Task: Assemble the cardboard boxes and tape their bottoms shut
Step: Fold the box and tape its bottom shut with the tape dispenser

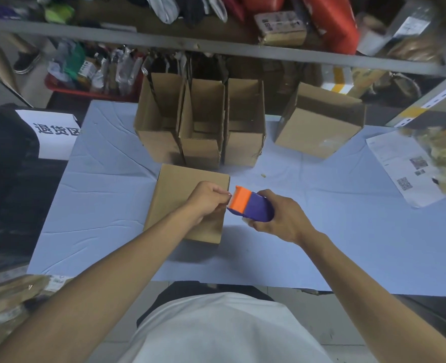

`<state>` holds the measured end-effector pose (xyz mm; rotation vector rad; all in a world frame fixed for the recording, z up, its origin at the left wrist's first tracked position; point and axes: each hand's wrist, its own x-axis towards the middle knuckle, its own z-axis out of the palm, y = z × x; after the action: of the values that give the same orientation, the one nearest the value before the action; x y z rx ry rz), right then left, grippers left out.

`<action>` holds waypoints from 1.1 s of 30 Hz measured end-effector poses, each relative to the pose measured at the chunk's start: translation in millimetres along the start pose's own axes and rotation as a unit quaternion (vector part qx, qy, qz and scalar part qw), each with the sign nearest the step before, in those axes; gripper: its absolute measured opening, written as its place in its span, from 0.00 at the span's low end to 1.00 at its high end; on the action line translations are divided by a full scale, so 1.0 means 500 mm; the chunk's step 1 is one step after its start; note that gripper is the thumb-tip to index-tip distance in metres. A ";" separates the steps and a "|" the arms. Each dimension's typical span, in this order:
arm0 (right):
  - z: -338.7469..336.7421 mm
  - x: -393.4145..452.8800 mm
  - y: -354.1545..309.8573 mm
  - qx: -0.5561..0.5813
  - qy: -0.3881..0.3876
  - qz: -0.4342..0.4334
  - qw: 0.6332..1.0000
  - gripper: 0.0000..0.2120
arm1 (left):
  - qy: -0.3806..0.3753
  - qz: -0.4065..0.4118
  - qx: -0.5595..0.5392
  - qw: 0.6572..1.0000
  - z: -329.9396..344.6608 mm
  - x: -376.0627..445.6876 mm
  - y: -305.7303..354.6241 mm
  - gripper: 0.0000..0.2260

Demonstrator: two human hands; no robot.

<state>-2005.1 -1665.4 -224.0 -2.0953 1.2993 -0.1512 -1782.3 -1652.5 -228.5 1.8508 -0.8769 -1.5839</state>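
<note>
A closed brown cardboard box (182,203) sits on the pale blue counter (321,231), nearest the person. Behind it three open-topped brown cardboard boxes (201,127) stand side by side, touching. A tilted brown cardboard box (319,121) lies to their right, apart.

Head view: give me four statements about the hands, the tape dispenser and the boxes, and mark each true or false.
1. The right hand grips the tape dispenser. True.
2. The left hand lies flat on the table. False: its fingers pinch at the dispenser's orange end, above the nearest box.
3. Three open boxes stand side by side behind the nearest box. True.
4. The dispenser is green and yellow. False: purple and orange.
</note>
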 end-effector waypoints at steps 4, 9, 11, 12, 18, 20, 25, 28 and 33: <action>-0.014 0.023 -0.013 -0.039 -0.037 -0.038 0.998 0.30 | 0.065 -0.003 0.013 0.998 -0.008 0.000 0.002 0.04; -0.028 0.051 -0.025 -0.053 -0.052 -0.062 0.995 0.29 | 0.113 0.003 0.041 0.993 -0.035 -0.006 0.002 0.03; -0.042 0.048 -0.008 -0.078 -0.064 -0.061 0.993 0.28 | 0.142 -0.002 0.042 0.989 -0.057 -0.005 0.000 0.04; -0.051 0.042 0.010 -0.095 -0.065 -0.050 0.992 0.28 | 0.154 -0.006 0.045 0.987 -0.072 -0.004 -0.001 0.04; -0.078 0.036 0.067 -0.134 -0.077 -0.009 0.988 0.26 | 0.141 -0.024 0.094 0.985 -0.079 -0.006 -0.004 0.05; -0.072 0.041 0.072 -0.139 -0.086 0.001 0.987 0.25 | 0.152 -0.030 0.126 0.980 -0.063 -0.004 -0.003 0.05; -0.053 0.049 0.083 -0.141 -0.106 0.014 0.984 0.25 | 0.180 -0.011 0.230 0.956 -0.057 0.003 -0.009 0.04; -0.042 0.059 0.085 -0.147 -0.119 0.015 0.982 0.25 | 0.199 0.032 0.359 0.911 -0.052 0.006 -0.013 0.06; -0.021 0.072 0.083 -0.170 -0.134 0.026 0.976 0.24 | 0.188 0.053 0.575 0.795 -0.043 0.026 -0.001 0.13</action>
<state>-2022.9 -1712.2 -248.2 -2.2616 1.2818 0.3901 -1759.7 -1662.2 -233.9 2.6494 -1.9378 -0.4544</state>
